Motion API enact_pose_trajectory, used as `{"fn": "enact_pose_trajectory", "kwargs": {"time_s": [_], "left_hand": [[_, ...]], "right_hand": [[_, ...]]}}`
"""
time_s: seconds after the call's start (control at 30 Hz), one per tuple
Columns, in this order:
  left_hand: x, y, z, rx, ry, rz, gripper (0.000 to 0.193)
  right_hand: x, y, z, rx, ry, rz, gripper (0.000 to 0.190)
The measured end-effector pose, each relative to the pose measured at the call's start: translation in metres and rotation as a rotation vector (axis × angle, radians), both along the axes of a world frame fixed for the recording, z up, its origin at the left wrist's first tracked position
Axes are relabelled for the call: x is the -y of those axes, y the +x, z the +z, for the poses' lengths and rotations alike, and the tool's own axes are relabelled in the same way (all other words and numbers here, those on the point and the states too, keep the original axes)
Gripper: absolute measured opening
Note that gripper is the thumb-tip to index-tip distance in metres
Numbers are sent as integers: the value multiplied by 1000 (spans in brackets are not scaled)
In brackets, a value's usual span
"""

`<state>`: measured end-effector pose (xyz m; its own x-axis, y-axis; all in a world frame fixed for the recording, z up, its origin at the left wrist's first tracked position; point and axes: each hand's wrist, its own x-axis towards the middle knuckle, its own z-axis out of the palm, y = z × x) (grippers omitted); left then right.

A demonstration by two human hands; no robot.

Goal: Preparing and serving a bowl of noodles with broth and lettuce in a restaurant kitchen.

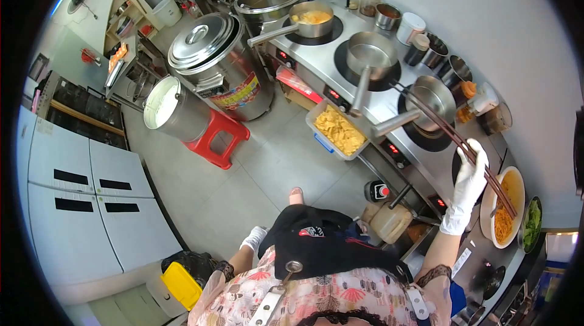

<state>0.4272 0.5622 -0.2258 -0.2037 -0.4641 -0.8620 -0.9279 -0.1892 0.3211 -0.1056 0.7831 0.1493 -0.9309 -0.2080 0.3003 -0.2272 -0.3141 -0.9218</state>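
My right hand (470, 175), in a white glove, grips a pair of long brown chopsticks (501, 195). One end of them extends over the cooktop across a long-handled steel saucepan (426, 91); the other reaches over a white oval bowl (487, 221) with shredded orange food (504, 226). Beside that saucepan stands a second saucepan (372, 50), and a third (319, 29) farther along holds yellow-orange food (312, 17). My left hand (255, 237), also gloved, hangs low at my side, away from the cooktop. Its fingers are partly unclear.
Below the cooktop's front edge (360, 118), a plastic tub (315, 127) holds yellow pieces. Seasoning containers (410, 27) line the wall. A bowl of green leaves (531, 223) sits at right. A large lidded steel pot (223, 70) and a pail on a red stool (219, 139) stand left.
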Motion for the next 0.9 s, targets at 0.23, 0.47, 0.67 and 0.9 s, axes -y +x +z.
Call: {"fn": "enact_pose_trajectory", "kwargs": {"time_s": [0.23,0.47,0.67,0.9], "left_hand": [[176,14,14,-72,-258,8,42],[299,-136,137,-625,-546,151,33],[346,-203,175,-761,-561,94,30],[417,-233,209,-752,-513,274,34]], "right_hand": [[203,13,1,-189,260,85,22],[394,-34,-16,-440,266,154,19],[529,-148,-83,-466,444,86,19],[623,-202,-134,-284,556,88,19]]}}
